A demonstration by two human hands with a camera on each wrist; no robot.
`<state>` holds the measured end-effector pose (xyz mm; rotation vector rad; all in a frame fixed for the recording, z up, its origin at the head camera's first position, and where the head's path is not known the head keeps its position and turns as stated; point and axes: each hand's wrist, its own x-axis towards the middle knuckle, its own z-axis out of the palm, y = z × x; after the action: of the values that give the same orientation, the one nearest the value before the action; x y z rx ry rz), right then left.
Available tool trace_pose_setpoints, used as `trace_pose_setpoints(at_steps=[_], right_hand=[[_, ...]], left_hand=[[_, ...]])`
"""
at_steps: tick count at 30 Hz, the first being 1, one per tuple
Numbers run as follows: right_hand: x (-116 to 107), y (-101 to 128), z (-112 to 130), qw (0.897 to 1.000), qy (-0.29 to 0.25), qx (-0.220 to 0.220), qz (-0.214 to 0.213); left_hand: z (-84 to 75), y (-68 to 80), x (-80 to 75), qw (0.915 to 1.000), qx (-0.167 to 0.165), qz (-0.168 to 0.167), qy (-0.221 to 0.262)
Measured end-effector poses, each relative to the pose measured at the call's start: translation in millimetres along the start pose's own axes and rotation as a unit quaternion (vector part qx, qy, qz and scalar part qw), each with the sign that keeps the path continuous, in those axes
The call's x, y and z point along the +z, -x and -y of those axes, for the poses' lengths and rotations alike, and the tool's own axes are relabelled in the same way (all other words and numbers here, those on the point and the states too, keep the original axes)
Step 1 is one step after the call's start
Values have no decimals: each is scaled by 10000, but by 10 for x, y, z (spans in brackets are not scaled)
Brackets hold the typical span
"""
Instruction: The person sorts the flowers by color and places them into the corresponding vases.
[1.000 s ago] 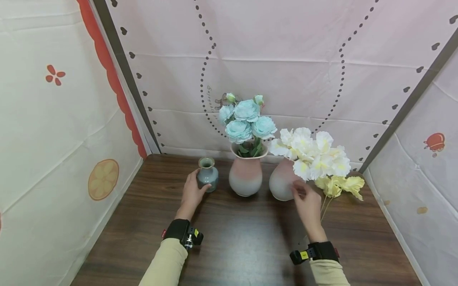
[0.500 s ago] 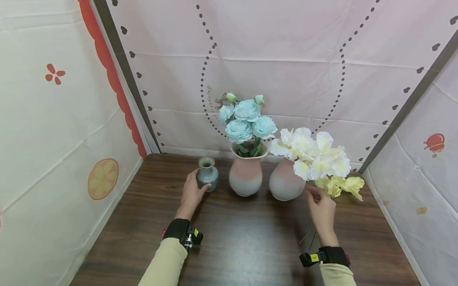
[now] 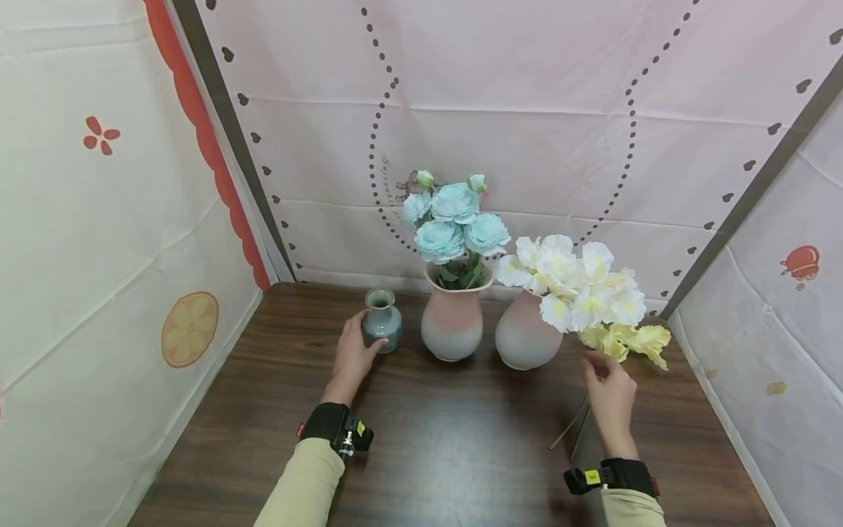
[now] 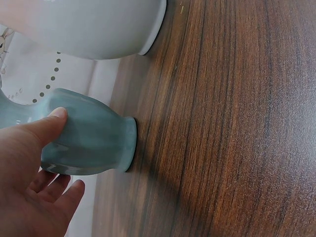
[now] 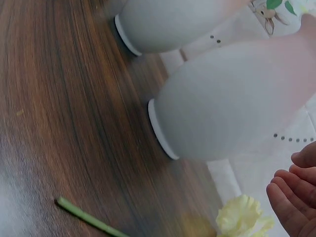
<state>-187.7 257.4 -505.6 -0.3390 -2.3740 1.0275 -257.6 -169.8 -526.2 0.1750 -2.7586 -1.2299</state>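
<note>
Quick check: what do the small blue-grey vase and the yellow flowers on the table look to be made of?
Small blue-grey vase: likely glazed ceramic, with a soft sheen, a mottled glaze and a thick foot ring. Yellow flowers: probably artificial fabric petals on a plastic stem, which is uniform, stiff and pale green; not certain.

Landmark: middle pink vase [image 3: 453, 322] with blue flowers [image 3: 454, 219]. Left of it, small teal vase [image 3: 383, 329] stands near, narrow gap between; left hand [image 3: 352, 355] wraps the teal vase from the front-left, blocking that side. Right of it, second pink vase [image 3: 527, 333] just beside, slim gap only. White flowers [image 3: 576, 282] overhang that vase and beyond it to the right. Yellow flower stem [image 3: 615, 351] lies on the table [image 3: 435, 439] further right; right hand [image 3: 609, 395] sits over it. In front of the middle vase, broad bare wood between both forearms. Far left of it, open tabletop up to the cloth wall [image 3: 99, 256]. Behind it, backdrop close.
</note>
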Motion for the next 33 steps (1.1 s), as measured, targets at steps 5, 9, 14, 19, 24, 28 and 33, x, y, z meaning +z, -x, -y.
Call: trace_pose_setpoints(at_steps=[5,9,14,19,24,28,33], right_hand=[[-27,-59,-77,9998,104,132,-93],[-49,-109,-135,9995,168,269,-70],[-67,-147,-214,9982,257,535,42],[-78,-154,-283,9967,334,707,195],[-76,-161,-357,9951,372,835,365],[-67,-186,-418,9929,422,962,557],[-52,-219,-474,9868,572,1212,910]], left_hand=[[-1,-9,-2,10000,-19,-2,-20],[1,-10,2,10000,-13,14,-23],[5,-7,5,10000,5,-1,-44],[10,-3,9,10000,4,-5,-74],[11,-1,13,10000,-17,1,-67],[12,2,16,10000,-23,-10,-57],[8,1,12,10000,-4,-14,-76]])
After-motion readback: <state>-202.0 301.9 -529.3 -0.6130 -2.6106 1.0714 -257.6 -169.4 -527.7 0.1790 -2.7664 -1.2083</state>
